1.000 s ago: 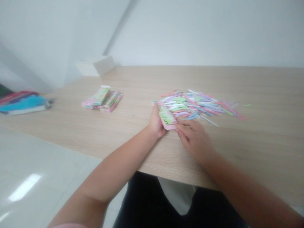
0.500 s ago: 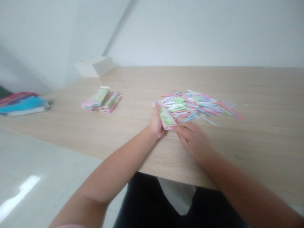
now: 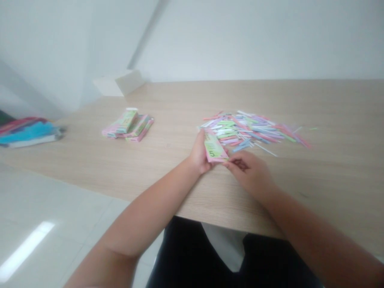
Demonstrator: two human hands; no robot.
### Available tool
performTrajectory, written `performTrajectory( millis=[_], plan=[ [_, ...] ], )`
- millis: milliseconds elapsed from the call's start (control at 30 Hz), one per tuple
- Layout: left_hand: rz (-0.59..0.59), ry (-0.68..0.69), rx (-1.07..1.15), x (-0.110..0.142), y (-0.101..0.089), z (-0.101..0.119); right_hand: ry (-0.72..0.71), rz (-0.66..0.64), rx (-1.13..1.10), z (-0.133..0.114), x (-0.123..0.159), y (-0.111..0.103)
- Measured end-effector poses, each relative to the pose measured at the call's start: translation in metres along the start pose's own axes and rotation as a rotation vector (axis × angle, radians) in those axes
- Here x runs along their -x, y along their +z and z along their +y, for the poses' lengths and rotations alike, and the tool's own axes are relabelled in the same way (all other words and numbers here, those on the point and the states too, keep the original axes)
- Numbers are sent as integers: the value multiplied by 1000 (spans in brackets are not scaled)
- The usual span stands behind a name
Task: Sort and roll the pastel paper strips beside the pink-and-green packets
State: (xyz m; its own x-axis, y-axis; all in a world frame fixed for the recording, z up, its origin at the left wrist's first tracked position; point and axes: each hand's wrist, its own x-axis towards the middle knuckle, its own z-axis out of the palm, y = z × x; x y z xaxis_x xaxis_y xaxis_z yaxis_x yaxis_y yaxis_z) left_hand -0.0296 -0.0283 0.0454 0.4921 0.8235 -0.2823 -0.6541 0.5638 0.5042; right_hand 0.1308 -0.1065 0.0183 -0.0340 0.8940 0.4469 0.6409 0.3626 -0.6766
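My left hand (image 3: 198, 154) holds upright a pink-edged green paper packet (image 3: 214, 147) printed with a 5. My right hand (image 3: 249, 172) meets the packet's lower right corner with curled fingertips. Just beyond both hands lies a loose heap of thin paper strips (image 3: 249, 130) in pink, green, blue, lilac and white. The heap's near edge nearly reaches the packet. A few strips lie apart at its right end. The packet's back and lower edge are partly hidden by my fingers.
Several similar pink and green packets (image 3: 127, 125) lie stacked on the wooden table (image 3: 324, 180) to the left. A white box (image 3: 120, 83) stands at the far corner. Colourful books (image 3: 27, 133) lie beyond the table's left edge.
The packet has shifted slightly right and tilted a little between my hands. My right-hand fingers now sit closer to its lower corner. The whole view has moved slightly.
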Motion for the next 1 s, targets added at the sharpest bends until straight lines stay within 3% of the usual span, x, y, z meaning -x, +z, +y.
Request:
performTrajectory(
  millis=[100,233,567,767,1000],
  plan=[
    [-37,36,16,0,0,0,10,-32,-67,-2,1,-1],
    [-72,68,14,-1,-2,0,139,-44,-259,-5,0,0],
    [-40,134,-28,-4,-4,-2,401,-201,-536,-12,-8,-5],
    [-17,154,-21,-3,-2,-3,563,-220,-735,-4,-8,0],
    [1,202,-54,-3,-1,-4,599,-243,-775,4,-10,5]
  ],
)
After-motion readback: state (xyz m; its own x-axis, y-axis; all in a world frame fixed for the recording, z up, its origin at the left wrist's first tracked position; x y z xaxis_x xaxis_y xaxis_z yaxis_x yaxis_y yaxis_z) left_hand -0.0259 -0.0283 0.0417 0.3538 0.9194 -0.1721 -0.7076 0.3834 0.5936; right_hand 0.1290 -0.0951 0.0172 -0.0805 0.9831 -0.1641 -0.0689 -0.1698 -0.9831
